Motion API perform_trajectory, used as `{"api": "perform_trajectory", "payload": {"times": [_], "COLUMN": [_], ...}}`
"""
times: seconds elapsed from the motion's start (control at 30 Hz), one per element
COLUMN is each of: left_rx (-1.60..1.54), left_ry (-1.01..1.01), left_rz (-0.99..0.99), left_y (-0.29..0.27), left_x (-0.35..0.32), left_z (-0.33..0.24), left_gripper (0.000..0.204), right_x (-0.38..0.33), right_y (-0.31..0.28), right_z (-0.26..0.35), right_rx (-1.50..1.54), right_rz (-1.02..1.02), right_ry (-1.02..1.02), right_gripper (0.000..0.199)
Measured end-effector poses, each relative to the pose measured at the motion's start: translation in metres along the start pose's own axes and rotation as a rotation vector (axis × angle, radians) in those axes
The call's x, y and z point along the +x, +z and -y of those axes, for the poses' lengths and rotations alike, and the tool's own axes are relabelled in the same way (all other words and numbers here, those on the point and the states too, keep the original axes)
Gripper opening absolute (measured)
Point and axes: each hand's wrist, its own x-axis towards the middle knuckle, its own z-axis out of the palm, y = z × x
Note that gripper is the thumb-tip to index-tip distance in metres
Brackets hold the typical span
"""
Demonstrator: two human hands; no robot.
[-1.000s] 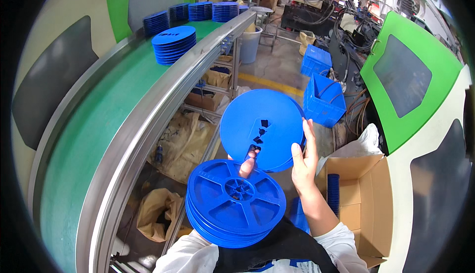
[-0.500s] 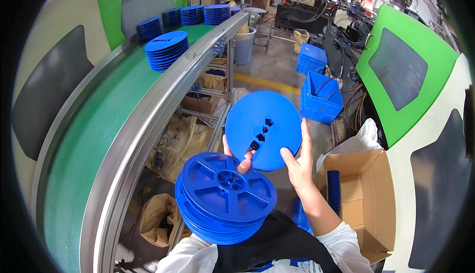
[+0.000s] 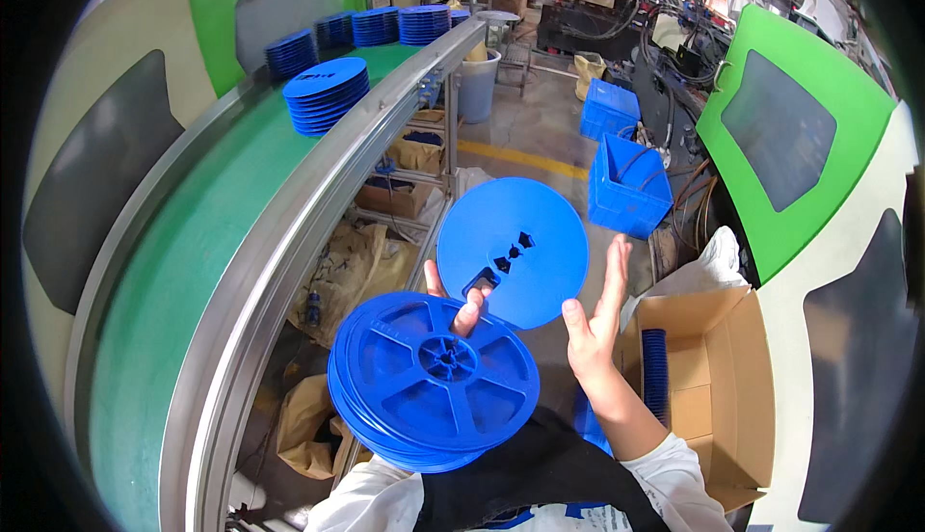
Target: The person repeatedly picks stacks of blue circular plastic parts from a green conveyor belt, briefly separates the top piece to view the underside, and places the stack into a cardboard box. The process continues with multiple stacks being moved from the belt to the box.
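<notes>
Left hand [image 3: 466, 303] pinches flat blue plastic disc [image 3: 513, 252] above stacked blue spoked plastic reels [image 3: 431, 379]; right hand [image 3: 594, 318], fingers spread, rests against disc edge at 4 o'clock. Open brown cardboard box [image 3: 732, 378] at 3 o'clock holds upright blue discs [image 3: 655, 373].

A green conveyor belt [image 3: 183, 272] with a metal rim curves along the left, from near to far. On it, toward the far end, sits a stack of blue discs [image 3: 326, 95]. Beyond that stack, further stacks of blue discs [image 3: 385, 26] stand in a row at the far end of the belt.
</notes>
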Motion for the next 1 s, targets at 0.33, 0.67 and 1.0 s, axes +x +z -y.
{"api": "perform_trajectory", "payload": {"times": [0.33,0.67,1.0], "left_rx": [0.164,0.176,0.196], "left_ry": [-0.122,-0.258,-0.32], "left_rz": [0.043,0.072,0.072], "left_y": [0.031,0.027,0.025], "left_x": [0.011,-0.004,-0.009], "left_z": [-0.019,-0.03,-0.033], "left_gripper": [0.067,0.064,0.062], "right_x": [-0.012,-0.005,-0.008], "right_y": [0.003,0.003,-0.003], "right_z": [0.035,0.0,0.008], "right_rx": [0.213,0.128,0.015], "right_rz": [0.19,-0.033,-0.085], "right_ry": [-0.856,0.172,0.07], "right_gripper": [0.066,0.074,0.077]}}
